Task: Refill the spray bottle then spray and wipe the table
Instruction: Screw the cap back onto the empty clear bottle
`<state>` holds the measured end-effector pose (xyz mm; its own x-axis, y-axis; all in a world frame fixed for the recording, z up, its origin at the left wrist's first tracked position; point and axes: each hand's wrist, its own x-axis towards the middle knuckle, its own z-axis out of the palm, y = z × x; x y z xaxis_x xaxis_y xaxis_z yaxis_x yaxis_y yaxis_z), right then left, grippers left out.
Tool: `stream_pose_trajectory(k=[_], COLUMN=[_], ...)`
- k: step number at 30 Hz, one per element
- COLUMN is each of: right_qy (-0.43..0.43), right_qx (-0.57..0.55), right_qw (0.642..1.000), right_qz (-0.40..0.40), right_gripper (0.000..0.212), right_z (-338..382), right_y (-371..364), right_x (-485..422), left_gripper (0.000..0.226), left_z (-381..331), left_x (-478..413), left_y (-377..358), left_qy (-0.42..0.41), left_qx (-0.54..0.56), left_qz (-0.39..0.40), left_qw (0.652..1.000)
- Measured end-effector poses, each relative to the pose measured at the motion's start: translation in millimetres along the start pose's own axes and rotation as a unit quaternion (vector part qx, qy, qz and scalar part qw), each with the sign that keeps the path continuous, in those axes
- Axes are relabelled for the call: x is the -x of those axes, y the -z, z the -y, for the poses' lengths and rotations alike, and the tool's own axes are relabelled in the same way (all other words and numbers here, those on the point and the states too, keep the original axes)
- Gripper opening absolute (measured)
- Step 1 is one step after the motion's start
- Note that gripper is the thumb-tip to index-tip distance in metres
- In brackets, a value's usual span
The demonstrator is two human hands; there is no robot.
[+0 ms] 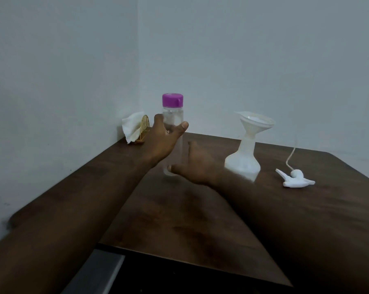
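Observation:
A clear water bottle [173, 115] with a purple cap [172, 100] stands upright over the dark wooden table [179, 219]. My left hand [165, 137] grips its upper body, thumb on the right side. My right hand [197, 164] is at the bottle's base, fingers touching its lower end; whether they curl round it is unclear. To the right stands the white spray bottle [244, 162] with a white funnel [256, 122] in its neck. Its detached spray head [295, 179] with a thin tube lies on the table further right.
A gold napkin holder [144, 129] with white tissues [132, 126] sits in the back left corner against the wall. The table's front edge runs low in the view, with a dark gap below it.

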<state>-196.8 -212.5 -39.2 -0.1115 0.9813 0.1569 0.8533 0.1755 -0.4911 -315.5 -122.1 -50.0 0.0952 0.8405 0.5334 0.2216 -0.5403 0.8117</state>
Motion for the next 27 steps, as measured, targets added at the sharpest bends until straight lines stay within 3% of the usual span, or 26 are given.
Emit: stream_pose_trajectory(k=[3, 6, 9, 14, 19, 23, 27], right_qy=[-0.029, -0.021, -0.025, -0.067, -0.099, -0.106, -0.121], right_qx=[-0.06, -0.046, -0.128, -0.158, -0.173, -0.166, -0.182], right_qw=[0.997, 0.994, 0.983, 0.969, 0.964, 0.961, 0.956], right_qz=[-0.033, -0.096, -0.126, -0.179, -0.175, -0.191, -0.196], right_gripper=[0.078, 0.059, 0.051, 0.046, 0.047, 0.043, 0.054], right_z=[-5, -13, -25, -45, -61, -72, -86], right_y=[-29, -45, -55, -64, -72, -83, -86], right_x=[-18, -36, -53, -101, -173, -235, -286], left_gripper=[0.064, 0.074, 0.079, 0.066, 0.056, 0.059, 0.062], left_z=[11, 19, 30, 75, 123, 147, 164], left_x=[0, -3, -7, -21, -48, -81, -108], left_y=[-5, -9, -6, -3, -10, -15, -19], left_qy=[0.008, 0.011, 0.017, 0.04, 0.067, 0.083, 0.085], left_qx=[-0.022, -0.018, -0.003, -0.036, -0.122, -0.112, -0.115], left_qz=[0.014, 0.047, 0.081, 0.138, 0.115, 0.061, 0.065], left_qw=[1.0, 0.999, 0.997, 0.989, 0.984, 0.988, 0.988])
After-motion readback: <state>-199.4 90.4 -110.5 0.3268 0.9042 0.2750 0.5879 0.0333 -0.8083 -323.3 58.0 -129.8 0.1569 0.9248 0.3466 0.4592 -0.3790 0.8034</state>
